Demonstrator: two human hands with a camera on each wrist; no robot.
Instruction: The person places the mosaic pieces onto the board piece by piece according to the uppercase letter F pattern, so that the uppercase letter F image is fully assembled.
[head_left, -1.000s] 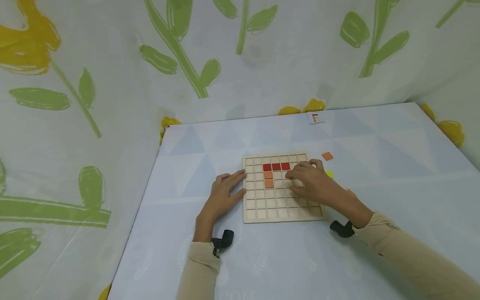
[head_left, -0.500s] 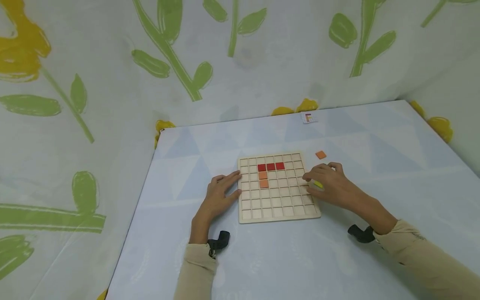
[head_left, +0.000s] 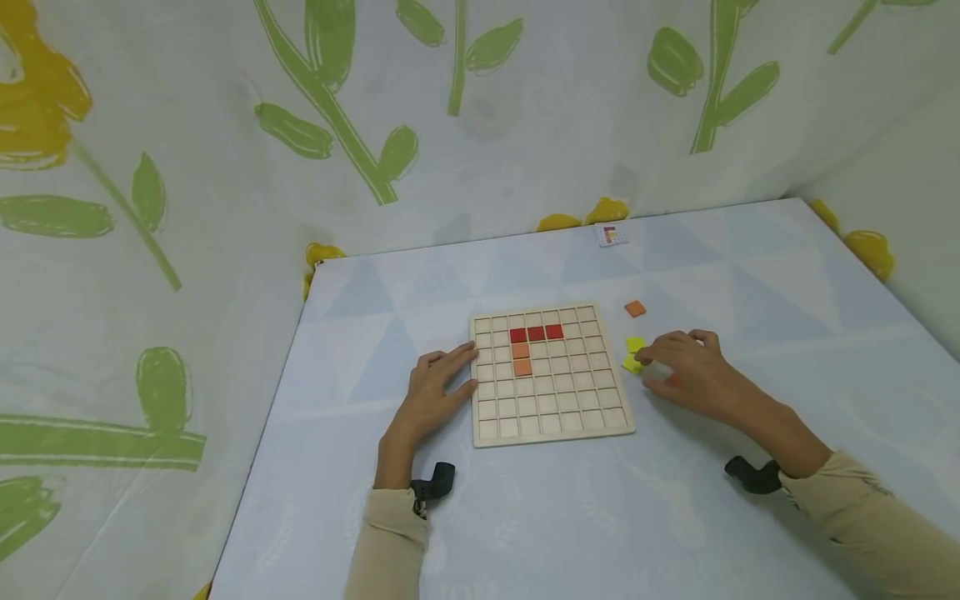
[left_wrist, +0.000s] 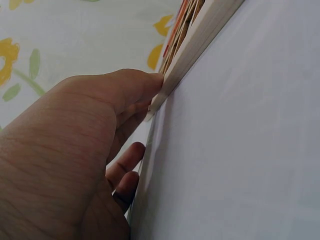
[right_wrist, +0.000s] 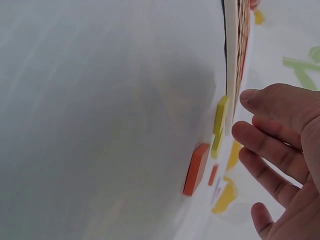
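A square wooden grid board (head_left: 570, 402) lies on the table, with a row of red tiles (head_left: 536, 334) and two orange tiles (head_left: 521, 367) below the row's left end. My left hand (head_left: 432, 396) touches the board's left edge with fingertips and thumb, its fingers nearly straight. Beyond the right edge hovers my right hand (head_left: 693, 373), fingers loosely bent and thumb apart, holding nothing. Its fingertips are close over two yellow tiles (head_left: 631, 363). In the right wrist view another orange tile (right_wrist: 196, 170) lies nearest that hand; the head view shows it mostly covered by the hand.
Farther back on the right is a loose orange tile (head_left: 635, 308). A small card with a coloured grid pattern (head_left: 611, 234) lies near the table's back edge. Floral fabric (head_left: 487, 167) rises behind the table.
My right hand has moved right, off the board and over the loose tiles, uncovering the board's right side and the yellow tiles. The left hand stays at the board's edge.
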